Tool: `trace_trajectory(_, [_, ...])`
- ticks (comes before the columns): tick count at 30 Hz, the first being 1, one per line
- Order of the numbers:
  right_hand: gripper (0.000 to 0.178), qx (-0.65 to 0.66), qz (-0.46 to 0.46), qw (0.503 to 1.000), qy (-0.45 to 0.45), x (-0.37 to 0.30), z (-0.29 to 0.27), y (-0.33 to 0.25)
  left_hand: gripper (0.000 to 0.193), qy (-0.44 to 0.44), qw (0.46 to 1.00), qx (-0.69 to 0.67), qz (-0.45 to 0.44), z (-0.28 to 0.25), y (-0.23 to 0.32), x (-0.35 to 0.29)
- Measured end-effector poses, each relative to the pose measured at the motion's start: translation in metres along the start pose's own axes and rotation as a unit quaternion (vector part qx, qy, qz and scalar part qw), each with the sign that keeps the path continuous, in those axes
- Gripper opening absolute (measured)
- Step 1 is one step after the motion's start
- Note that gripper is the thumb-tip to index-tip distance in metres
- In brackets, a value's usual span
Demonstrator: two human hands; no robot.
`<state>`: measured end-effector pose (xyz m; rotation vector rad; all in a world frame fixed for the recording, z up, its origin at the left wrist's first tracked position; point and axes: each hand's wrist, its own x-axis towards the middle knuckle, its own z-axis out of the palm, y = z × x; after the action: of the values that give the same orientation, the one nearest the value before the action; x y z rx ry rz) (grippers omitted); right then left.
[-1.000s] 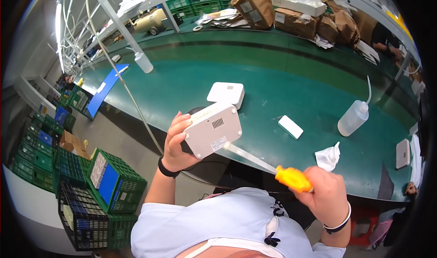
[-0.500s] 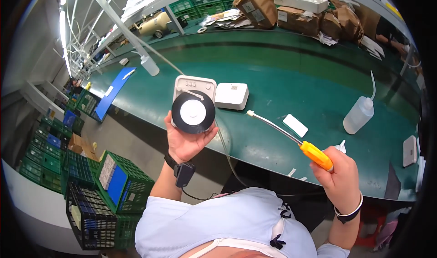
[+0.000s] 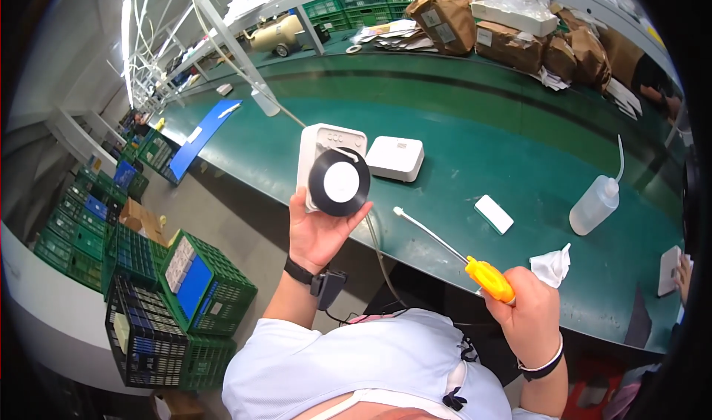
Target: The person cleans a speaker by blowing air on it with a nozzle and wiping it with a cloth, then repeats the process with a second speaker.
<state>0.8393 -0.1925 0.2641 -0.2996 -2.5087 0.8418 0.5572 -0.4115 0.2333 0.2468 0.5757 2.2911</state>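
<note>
My left hand (image 3: 319,235) grips the lower end of a small white record-player-shaped device (image 3: 307,153), raised above the bench edge and tilted. Its round black disc (image 3: 354,195) with a white centre faces up, and buttons show along the far end. In my right hand (image 3: 532,309) is the yellow handle of a tool (image 3: 487,278) with a long thin metal shaft and a white tip. The tip points toward the device but stays apart from it. Just behind the device lies a white box-shaped unit (image 3: 397,157) on the green bench (image 3: 445,212).
A white block (image 3: 494,215), a crumpled white cloth (image 3: 550,266) and a squeeze bottle (image 3: 595,205) lie or stand to the right. Another person's hand (image 3: 683,278) touches a white device at the right edge. A pale hose (image 3: 378,253) hangs over the bench edge. Green crates (image 3: 215,286) stand left.
The device in my left hand has turned, so its side now shows. The tool in my right hand has come left and lower. Another person's hand has appeared at the right edge.
</note>
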Motion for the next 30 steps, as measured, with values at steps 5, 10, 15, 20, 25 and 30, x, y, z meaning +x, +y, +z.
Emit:
trace_trajectory(5, [0.021, 0.047, -0.031, 0.996, -0.066, -0.008, -0.006, 0.001, 0.077, 0.004, 0.965, 0.214, 0.15, -0.003, -0.004, -0.003])
trace_trajectory(10, [0.021, 0.032, 0.001, 0.999, 0.039, -0.015, -0.009, -0.005, 0.078, -0.039, 0.853, 0.454, 0.255, -0.021, 0.003, 0.002])
trace_trajectory(15, [0.021, -0.007, 0.066, 0.997, 0.037, -0.018, -0.017, 0.017, 0.083, -0.076, 0.958, 0.262, 0.093, -0.01, 0.007, 0.0])
trace_trajectory(20, [0.022, 0.106, 0.082, 0.991, 0.003, -0.026, -0.019, 0.012, 0.085, -0.124, 0.945, -0.194, -0.233, -0.012, -0.006, 0.011])
trace_trajectory(25, [0.018, 0.129, 0.095, 0.986, -0.046, -0.032, -0.009, 0.028, 0.085, -0.165, 0.828, -0.416, -0.337, -0.02, -0.017, 0.01])
trace_trajectory(30, [0.024, 0.21, 0.049, 0.976, 0.034, -0.067, 0.004, 0.053, 0.083, -0.162, 0.872, -0.35, -0.3, -0.018, -0.019, 0.012])
